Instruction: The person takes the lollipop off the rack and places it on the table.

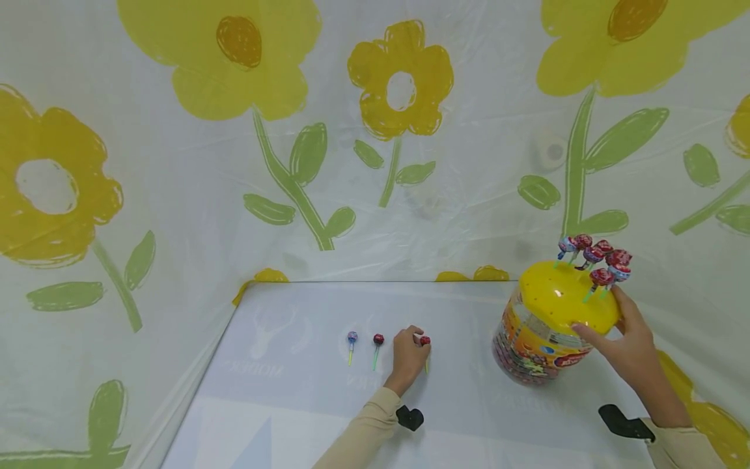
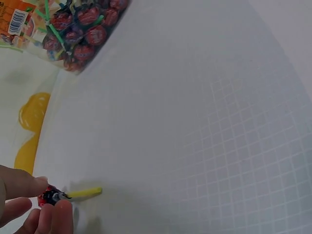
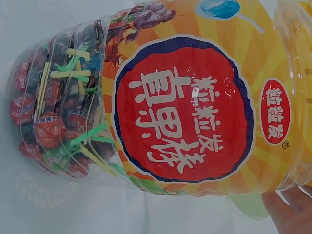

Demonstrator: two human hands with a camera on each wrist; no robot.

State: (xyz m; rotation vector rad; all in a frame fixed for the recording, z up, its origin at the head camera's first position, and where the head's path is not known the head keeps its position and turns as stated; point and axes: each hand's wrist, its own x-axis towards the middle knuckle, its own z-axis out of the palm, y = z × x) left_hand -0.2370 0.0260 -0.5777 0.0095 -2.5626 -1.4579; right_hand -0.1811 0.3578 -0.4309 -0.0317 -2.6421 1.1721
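Observation:
In the head view my left hand [image 1: 409,357] pinches the red-wrapped head of a lollipop [image 1: 424,341] on the white table. The left wrist view shows that lollipop's yellow stick [image 2: 85,193] pointing away from the fingertips. My right hand [image 1: 633,339] grips a clear plastic jar [image 1: 541,339] at its yellow lid [image 1: 551,290], thumb on the near side and fingers round the far side. Several wrapped lollipops [image 1: 594,254] stand upright on the lid by their sticks. Through the jar's wall, below its orange label, more lollipops [image 3: 51,107] show.
Left of my left hand, a blue-and-red wrapped lollipop [image 1: 352,339] and a dark red one [image 1: 378,340] lie apart in a row. The table [image 1: 281,371] meets a flower-printed cloth [image 1: 199,195] at its back edge.

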